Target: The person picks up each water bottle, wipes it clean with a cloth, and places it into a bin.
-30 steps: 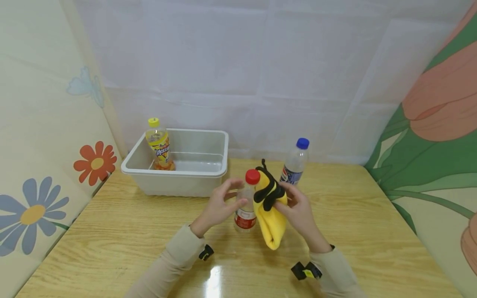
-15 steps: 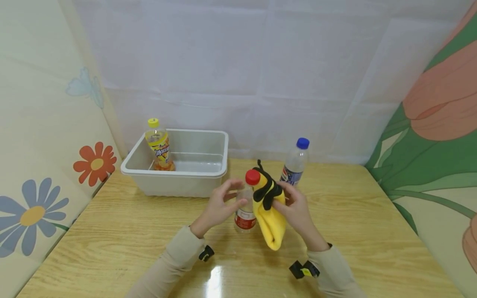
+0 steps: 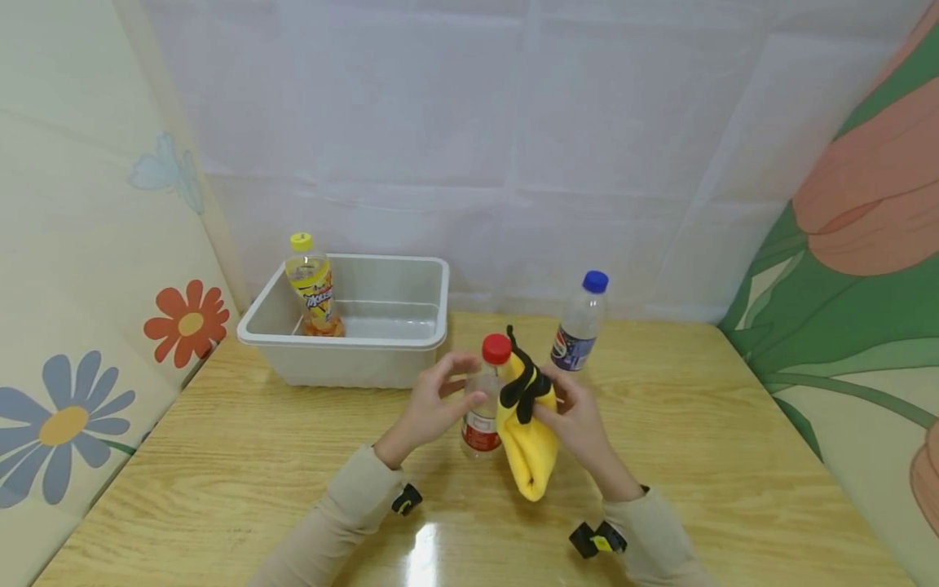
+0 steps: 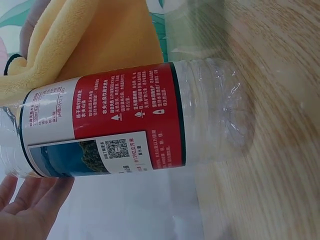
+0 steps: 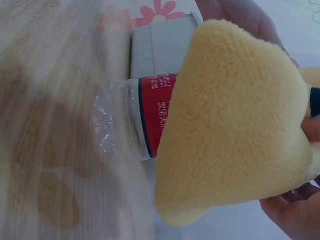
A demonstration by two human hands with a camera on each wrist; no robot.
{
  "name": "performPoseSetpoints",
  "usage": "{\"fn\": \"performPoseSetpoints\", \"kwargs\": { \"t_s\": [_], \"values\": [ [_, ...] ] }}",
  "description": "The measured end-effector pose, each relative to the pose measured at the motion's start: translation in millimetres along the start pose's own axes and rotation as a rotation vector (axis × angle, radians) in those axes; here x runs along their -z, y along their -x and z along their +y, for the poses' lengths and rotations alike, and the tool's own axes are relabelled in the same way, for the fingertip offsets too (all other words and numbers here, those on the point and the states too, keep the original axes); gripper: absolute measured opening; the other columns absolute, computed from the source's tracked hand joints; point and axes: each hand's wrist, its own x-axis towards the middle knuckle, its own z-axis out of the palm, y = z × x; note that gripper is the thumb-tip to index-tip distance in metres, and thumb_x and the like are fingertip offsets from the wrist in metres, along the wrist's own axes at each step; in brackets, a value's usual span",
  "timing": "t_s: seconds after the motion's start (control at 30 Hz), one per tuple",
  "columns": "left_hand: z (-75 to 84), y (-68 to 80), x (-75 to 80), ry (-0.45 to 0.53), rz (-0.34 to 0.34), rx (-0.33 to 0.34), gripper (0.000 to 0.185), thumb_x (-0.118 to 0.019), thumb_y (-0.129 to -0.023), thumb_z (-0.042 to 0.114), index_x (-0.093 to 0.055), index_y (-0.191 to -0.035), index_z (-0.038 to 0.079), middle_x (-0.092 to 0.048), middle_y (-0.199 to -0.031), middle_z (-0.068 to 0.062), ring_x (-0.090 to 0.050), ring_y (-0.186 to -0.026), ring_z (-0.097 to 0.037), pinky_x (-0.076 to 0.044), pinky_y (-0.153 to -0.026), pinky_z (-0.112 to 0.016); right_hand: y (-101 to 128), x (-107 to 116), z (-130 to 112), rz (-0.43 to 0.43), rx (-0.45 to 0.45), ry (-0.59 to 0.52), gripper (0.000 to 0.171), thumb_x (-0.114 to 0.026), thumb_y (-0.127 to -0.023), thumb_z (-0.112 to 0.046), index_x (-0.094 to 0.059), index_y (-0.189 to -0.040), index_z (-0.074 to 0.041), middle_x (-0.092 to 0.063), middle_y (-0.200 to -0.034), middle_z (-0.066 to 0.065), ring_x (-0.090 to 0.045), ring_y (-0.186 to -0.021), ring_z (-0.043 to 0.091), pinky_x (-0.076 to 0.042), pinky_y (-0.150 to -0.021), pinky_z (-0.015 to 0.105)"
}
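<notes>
A: Where is the red-capped bottle [image 3: 481, 434]?
B: Just below the middle of the head view, upright on the wooden table [image 3: 220, 489], its red and white label low down.
A: And the left hand [image 3: 438, 399]?
B: Curled about that bottle's upper part, thumb in front — it has hold of it.
A: What about the right hand [image 3: 579, 420]?
B: It's pinching a yellow cloth [image 3: 531, 461] with black trim between thumb and fingers. The folded lower end hangs down, overlapping the bottle's right side; I can't tell how firmly they touch, if at all.
A: Anything further out?
B: A blue-capped bottle [image 3: 575, 346] stands right of centre, beyond the right hand. Left of centre there's a pale grey bin [image 3: 352, 364] — a yellow-capped bottle [image 3: 317, 295] leans slightly inside, at its left end.
</notes>
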Motion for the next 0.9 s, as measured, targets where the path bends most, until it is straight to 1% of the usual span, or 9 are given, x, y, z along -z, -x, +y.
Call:
{"fn": "performPoseSetpoints", "kwargs": {
  "t_s": [0.2, 0.3, 0.43, 0.53, 0.67, 0.77, 0.9],
  "values": [
    [-0.7, 0.5, 0.3, -0.004, 0.0, -0.009, 0.04, -0.063, -0.08, -0.008, -0.045, -0.115, -0.014, -0.051, -0.115, -0.03, -0.05, -0.107, -0.041, -0.048, -0.087, -0.049, 1.9, -1.3, 9.0, -0.011, 0.01, -0.017, 0.034, -0.061, -0.072, 0.015, -0.056, -0.105, 0.012, -0.06, -0.094, 0.018, -0.056, -0.078, 0.007, -0.052, -0.063, 0.02],
    [-1.6, 0.5, 0.1, -0.001, 0.0, -0.002, 0.04, -0.063, -0.08, -0.009, -0.045, -0.115, -0.015, -0.051, -0.115, -0.03, -0.049, -0.107, -0.041, -0.048, -0.087, -0.049, 3.3, -1.2, 12.0, -0.024, 0.001, -0.019, 0.035, -0.061, -0.072, 0.013, -0.056, -0.106, 0.012, -0.06, -0.094, 0.019, -0.056, -0.079, 0.008, -0.052, -0.063, 0.02],
    [-16.7, -0.4, -1.0, 0.009, 0.005, 0.004, 0.041, -0.063, -0.079, -0.011, -0.045, -0.116, -0.013, -0.051, -0.117, -0.029, -0.049, -0.109, -0.04, -0.048, -0.088, -0.047, 4.8, -1.7, 15.1, -0.039, -0.018, -0.011, 0.036, -0.062, -0.072, 0.014, -0.055, -0.108, 0.012, -0.059, -0.098, 0.023, -0.057, -0.081, 0.008, -0.052, -0.065, 0.02],
    [-28.8, -0.7, -1.3, 0.012, 0.007, 0.004, 0.043, -0.063, -0.079, -0.01, -0.046, -0.118, -0.011, -0.051, -0.118, -0.027, -0.049, -0.11, -0.038, -0.048, -0.088, -0.044, 5.4, -2.9, 17.0, -0.052, -0.036, -0.014, 0.035, -0.062, -0.072, 0.016, -0.055, -0.107, 0.012, -0.058, -0.1, 0.024, -0.056, -0.082, 0.007, -0.053, -0.067, 0.021],
    [-31.5, 0.1, -0.6, -0.001, 0.004, -0.002, 0.044, -0.065, -0.08, -0.004, -0.046, -0.119, -0.009, -0.052, -0.119, -0.023, -0.049, -0.111, -0.034, -0.049, -0.089, -0.038, 6.1, -4.8, 17.4, -0.075, -0.085, -0.016, 0.035, -0.062, -0.073, 0.016, -0.055, -0.106, 0.011, -0.058, -0.099, 0.023, -0.056, -0.083, 0.009, -0.053, -0.069, 0.021],
    [-31.7, 0.3, -0.3, -0.007, 0.001, -0.01, 0.045, -0.066, -0.081, 0.0, -0.046, -0.12, -0.009, -0.051, -0.12, -0.022, -0.05, -0.111, -0.032, -0.049, -0.089, -0.035, 6.6, -5.3, 17.1, -0.086, -0.129, 0.002, 0.035, -0.063, -0.073, 0.014, -0.056, -0.108, 0.009, -0.059, -0.1, 0.022, -0.056, -0.084, 0.011, -0.052, -0.07, 0.021],
    [-32.7, 0.2, -1.1, -0.01, 0.007, -0.039, 0.044, -0.066, -0.081, -0.001, -0.047, -0.12, -0.007, -0.05, -0.12, -0.021, -0.049, -0.111, -0.032, -0.049, -0.088, -0.034, 6.8, -4.8, 16.6, -0.101, -0.161, 0.028, 0.036, -0.064, -0.074, 0.012, -0.056, -0.108, 0.007, -0.06, -0.101, 0.02, -0.056, -0.086, 0.017, -0.052, -0.071, 0.022]
  ]
}}
